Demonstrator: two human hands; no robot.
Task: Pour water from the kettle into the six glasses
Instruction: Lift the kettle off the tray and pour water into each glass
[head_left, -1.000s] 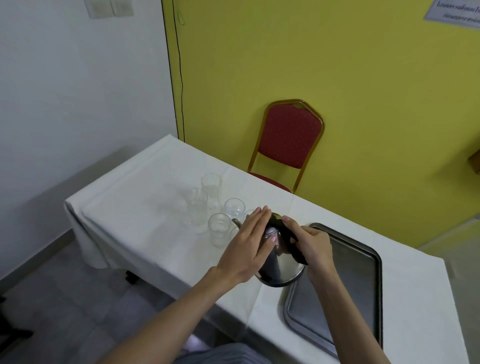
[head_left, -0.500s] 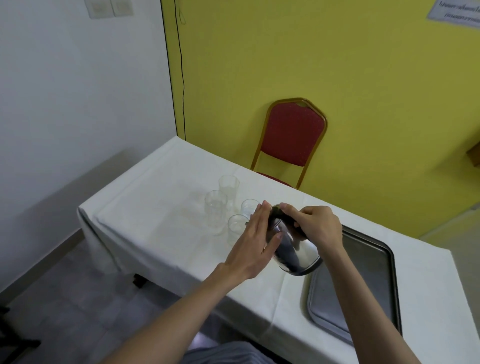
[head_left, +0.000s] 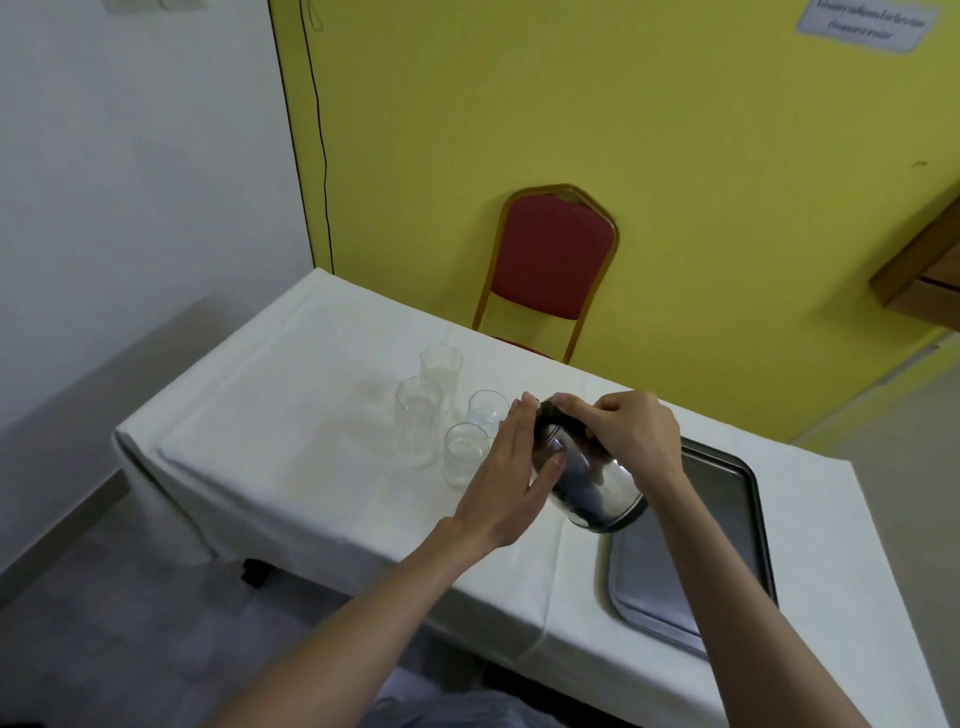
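A shiny steel kettle (head_left: 592, 483) with a black top is tilted toward the left, over the white tablecloth (head_left: 291, 431). My right hand (head_left: 636, 436) grips its black handle from above. My left hand (head_left: 511, 480) lies flat against the kettle's left side, fingers straight, steadying it. Several clear glasses stand in a cluster just left of the kettle: a tall glass (head_left: 418, 415), another tall glass (head_left: 441, 366) behind it, a short glass (head_left: 485, 410) and a short glass (head_left: 462, 452) nearest my left hand. Further glasses are hidden behind my hands. No water stream is visible.
A grey metal tray (head_left: 727, 545) lies on the table to the right of the kettle. A red chair (head_left: 550, 265) with a gold frame stands behind the table against the yellow wall. The table's left end is near a white wall.
The kettle has tipped further toward the glasses and my right hand has risen on its handle. The camera has shifted, so the table sits more to the right in view.
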